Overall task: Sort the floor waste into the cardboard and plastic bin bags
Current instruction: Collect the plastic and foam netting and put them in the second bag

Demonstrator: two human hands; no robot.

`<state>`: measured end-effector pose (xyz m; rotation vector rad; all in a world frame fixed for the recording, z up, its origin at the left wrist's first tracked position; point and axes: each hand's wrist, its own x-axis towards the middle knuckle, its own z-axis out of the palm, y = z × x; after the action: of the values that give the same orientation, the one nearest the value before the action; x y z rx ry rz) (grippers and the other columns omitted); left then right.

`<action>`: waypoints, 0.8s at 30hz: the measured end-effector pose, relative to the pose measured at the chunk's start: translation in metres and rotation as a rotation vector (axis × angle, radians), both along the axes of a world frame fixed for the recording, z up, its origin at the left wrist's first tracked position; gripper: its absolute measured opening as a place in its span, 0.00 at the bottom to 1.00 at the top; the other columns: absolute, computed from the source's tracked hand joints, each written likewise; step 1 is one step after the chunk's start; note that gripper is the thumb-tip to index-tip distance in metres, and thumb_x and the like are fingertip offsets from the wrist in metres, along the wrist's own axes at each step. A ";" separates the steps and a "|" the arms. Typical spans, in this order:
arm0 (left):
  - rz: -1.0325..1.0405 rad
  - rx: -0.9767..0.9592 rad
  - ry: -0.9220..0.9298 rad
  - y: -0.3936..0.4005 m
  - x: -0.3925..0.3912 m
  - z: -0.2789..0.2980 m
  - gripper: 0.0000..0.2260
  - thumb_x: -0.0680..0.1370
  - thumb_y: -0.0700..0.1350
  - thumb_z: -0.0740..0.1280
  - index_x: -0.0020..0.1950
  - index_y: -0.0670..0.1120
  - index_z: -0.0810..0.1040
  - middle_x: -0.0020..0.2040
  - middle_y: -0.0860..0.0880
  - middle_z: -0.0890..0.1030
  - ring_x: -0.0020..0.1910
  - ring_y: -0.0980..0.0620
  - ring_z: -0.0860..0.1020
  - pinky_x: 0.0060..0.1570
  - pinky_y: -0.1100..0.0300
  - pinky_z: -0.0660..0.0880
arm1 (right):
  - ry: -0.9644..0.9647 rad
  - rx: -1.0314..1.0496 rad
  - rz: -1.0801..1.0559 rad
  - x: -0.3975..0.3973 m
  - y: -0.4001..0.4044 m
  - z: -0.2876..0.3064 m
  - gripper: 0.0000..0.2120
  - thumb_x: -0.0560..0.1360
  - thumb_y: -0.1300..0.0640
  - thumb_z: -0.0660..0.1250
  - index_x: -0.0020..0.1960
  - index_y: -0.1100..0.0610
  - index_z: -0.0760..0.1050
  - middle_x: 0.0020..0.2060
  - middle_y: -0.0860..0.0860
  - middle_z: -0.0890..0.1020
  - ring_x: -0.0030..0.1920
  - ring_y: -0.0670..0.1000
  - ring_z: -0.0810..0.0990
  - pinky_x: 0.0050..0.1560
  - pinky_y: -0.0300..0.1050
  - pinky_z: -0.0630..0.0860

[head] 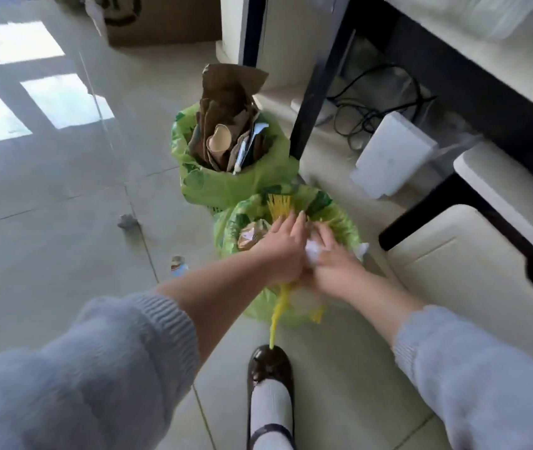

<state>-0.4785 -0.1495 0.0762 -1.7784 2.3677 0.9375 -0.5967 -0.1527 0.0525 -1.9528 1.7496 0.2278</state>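
Glossy pale tiled floor (pixel 57 190), bright with window-pane reflections (pixel 18 43). Black-framed white table (pixel 453 53) at right. Brown cardboard box (pixel 164 24) beyond.
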 end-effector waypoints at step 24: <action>0.087 0.091 0.222 -0.013 0.051 0.029 0.31 0.73 0.48 0.71 0.73 0.48 0.64 0.69 0.50 0.72 0.66 0.52 0.72 0.58 0.63 0.70 | 0.243 0.195 0.453 0.013 -0.041 0.039 0.28 0.66 0.43 0.73 0.62 0.53 0.72 0.53 0.52 0.79 0.51 0.55 0.78 0.52 0.47 0.76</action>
<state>-0.4276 -0.1624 0.1053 -1.8442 2.3409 1.2948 -0.5833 -0.1936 0.0911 -2.2193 1.3323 0.7896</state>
